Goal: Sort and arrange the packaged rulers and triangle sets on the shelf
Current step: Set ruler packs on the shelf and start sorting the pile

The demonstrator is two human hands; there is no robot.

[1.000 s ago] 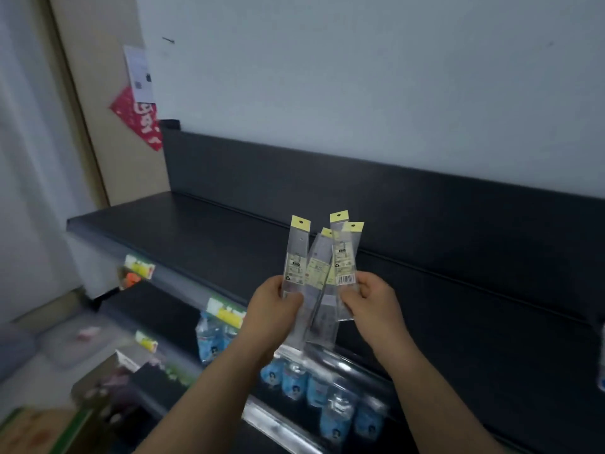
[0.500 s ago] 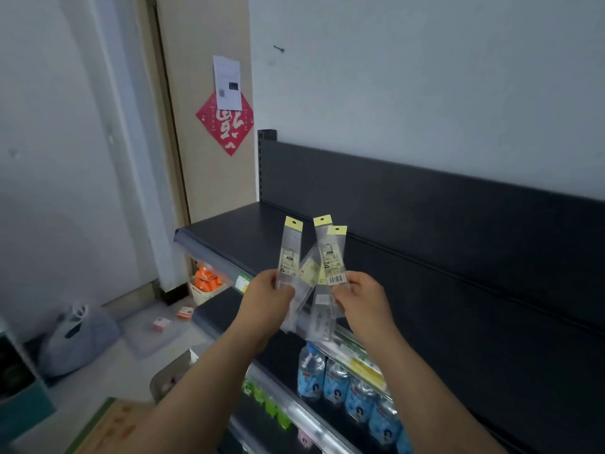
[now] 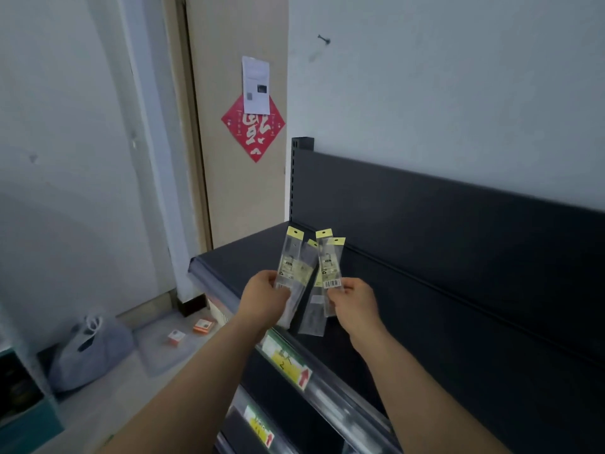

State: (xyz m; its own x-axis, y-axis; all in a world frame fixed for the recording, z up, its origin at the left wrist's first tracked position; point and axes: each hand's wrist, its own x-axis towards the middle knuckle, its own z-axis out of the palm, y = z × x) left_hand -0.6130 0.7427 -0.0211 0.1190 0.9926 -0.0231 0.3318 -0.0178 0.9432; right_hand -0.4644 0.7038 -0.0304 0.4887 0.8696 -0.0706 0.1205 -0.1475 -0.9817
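Head view has swung left since 1 s ago: the door with its red paper [image 3: 252, 127] and white sheet [image 3: 256, 85] now sits near the middle of the picture. The left end of the shelf [image 3: 425, 290] shows in full, and the blue bottles seen below it before are out of sight. A grey bag [image 3: 88, 348] and 2 small orange boxes [image 3: 203, 325] have come into view on the floor. Both hands and the fan they hold look unchanged across all 3 pictures.

4 ruler packs [image 3: 307, 267] are held up in the air over the front edge of the top shelf, near its left end. Their long axes run close to upright in the picture, each leaning a little to the right at the top. The yellow header ends point up toward the dark back panel, the clear ends point down toward the price strip [image 3: 288, 362]. They spread apart at the headers and overlap lower down.

On the left hand [image 3: 265, 298] the fingers are curled round the left pack [image 3: 288, 257], gripping it about halfway along. On the right hand [image 3: 355, 304] the fingers pinch the front pack [image 3: 332, 267] just under its barcode. Which hand grips the 2 middle packs I cannot tell.
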